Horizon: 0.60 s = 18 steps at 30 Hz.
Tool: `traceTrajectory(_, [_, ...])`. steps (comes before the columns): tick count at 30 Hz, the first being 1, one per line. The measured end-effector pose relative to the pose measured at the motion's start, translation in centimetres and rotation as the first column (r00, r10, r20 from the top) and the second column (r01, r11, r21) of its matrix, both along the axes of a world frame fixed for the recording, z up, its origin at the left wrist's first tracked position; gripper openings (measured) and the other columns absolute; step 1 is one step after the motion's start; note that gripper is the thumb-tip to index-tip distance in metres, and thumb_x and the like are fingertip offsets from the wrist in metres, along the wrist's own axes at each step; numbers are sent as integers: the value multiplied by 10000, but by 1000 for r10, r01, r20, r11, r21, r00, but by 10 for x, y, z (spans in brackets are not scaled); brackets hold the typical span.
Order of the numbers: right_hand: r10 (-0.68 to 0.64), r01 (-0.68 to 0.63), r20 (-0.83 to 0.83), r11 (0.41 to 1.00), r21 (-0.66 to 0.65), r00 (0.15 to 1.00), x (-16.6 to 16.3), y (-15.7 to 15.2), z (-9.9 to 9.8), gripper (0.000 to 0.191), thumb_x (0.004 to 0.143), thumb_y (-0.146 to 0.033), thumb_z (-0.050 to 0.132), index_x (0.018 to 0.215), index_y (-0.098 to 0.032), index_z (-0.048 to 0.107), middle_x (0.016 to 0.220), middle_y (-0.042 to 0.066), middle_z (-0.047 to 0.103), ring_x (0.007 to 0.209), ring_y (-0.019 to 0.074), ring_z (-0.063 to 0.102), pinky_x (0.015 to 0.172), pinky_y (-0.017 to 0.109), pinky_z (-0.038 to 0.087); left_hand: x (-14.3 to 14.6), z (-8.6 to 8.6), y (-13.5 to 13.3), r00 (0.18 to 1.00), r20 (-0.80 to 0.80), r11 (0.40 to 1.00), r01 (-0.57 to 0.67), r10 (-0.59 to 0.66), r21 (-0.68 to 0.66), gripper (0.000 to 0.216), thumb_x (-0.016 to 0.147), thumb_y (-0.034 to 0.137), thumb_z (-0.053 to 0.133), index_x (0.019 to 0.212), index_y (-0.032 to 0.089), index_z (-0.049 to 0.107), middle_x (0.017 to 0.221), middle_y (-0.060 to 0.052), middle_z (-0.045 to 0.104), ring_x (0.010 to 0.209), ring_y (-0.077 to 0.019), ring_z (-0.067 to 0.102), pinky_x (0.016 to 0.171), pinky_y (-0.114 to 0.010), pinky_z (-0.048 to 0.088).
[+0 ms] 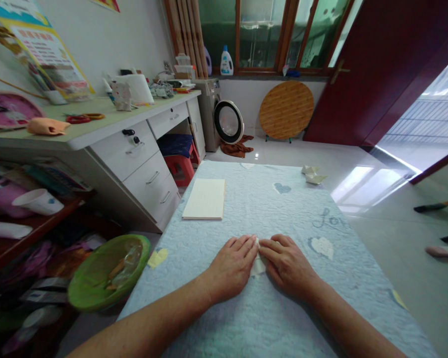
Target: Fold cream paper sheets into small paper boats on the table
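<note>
A small piece of pale folded paper (258,268) lies on the cloth-covered table, mostly hidden under my hands. From the left, my left hand (234,264) presses on it, fingers together and tips at its upper edge. My right hand (288,262) holds it down from the other side with bent fingers, the two hands' fingertips nearly meeting. Beyond my left hand lies a pad of cream paper (204,199). Folded paper shapes (313,175) rest at the far right corner of the table.
The tabletop has a light blue quilted cloth (246,318) with heart prints. To the left stand a green basin (108,273) and a white desk with drawers (149,176). Farther back are a red stool (181,166), an open washing machine (209,114) and a round wooden board (286,110).
</note>
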State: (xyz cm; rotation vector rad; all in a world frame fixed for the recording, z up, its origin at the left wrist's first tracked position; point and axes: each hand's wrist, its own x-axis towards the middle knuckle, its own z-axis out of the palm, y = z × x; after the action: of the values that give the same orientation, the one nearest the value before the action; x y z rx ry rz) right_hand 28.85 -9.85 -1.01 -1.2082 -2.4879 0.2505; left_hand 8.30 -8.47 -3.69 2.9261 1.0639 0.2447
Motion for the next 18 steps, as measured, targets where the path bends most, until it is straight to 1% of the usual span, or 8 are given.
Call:
traceTrajectory(5, [31, -31, 38, 999, -17, 999, 10, -4, 5, 250, 828, -98, 513, 1010, -198, 653, 1153, 64, 679, 956, 221, 518, 915, 389, 409, 0, 1, -1, 1000, -24, 1000, 5, -5, 1, 484, 976, 214, 369, 1451, 126, 373, 1525, -106, 410, 1379, -250, 377, 1080, -403, 307])
traceTrajectory(8, [30, -30, 44, 999, -19, 999, 19, -9, 7, 255, 831, -95, 511, 1012, -200, 656, 1185, 63, 676, 951, 227, 520, 909, 398, 412, 0, 3, -1, 999, -33, 1000, 2, -2, 1, 471, 977, 228, 369, 1438, 134, 397, 1525, -109, 410, 1376, -249, 381, 1081, -403, 308])
traceTrajectory(11, [25, -25, 51, 1000, -11, 998, 28, -15, 7, 320, 826, -79, 503, 1077, -212, 652, 1228, 49, 666, 959, 237, 523, 902, 411, 421, 0, 3, -2, 1000, -31, 1000, -3, 3, 2, 467, 977, 223, 360, 1435, 143, 405, 1523, -108, 413, 1379, -246, 378, 1084, -403, 305])
traceTrajectory(15, [14, -14, 60, 1000, 3, 998, 39, -25, 7, 399, 804, -75, 506, 1152, -222, 633, 1248, 36, 661, 953, 244, 533, 886, 421, 447, -1, 1, -1, 1000, -20, 1000, 3, -3, -12, 471, 973, 232, 379, 1434, 140, 403, 1525, -113, 409, 1381, -255, 379, 1086, -410, 302])
traceTrajectory(18, [-3, 2, 59, 1000, 24, 998, 46, -33, 6, 415, 800, -78, 507, 1171, -216, 629, 1232, 54, 671, 937, 239, 546, 876, 421, 464, -1, -1, -1, 1000, -10, 1000, 4, -4, -17, 478, 967, 235, 397, 1435, 140, 399, 1526, -118, 407, 1383, -257, 377, 1088, -418, 305])
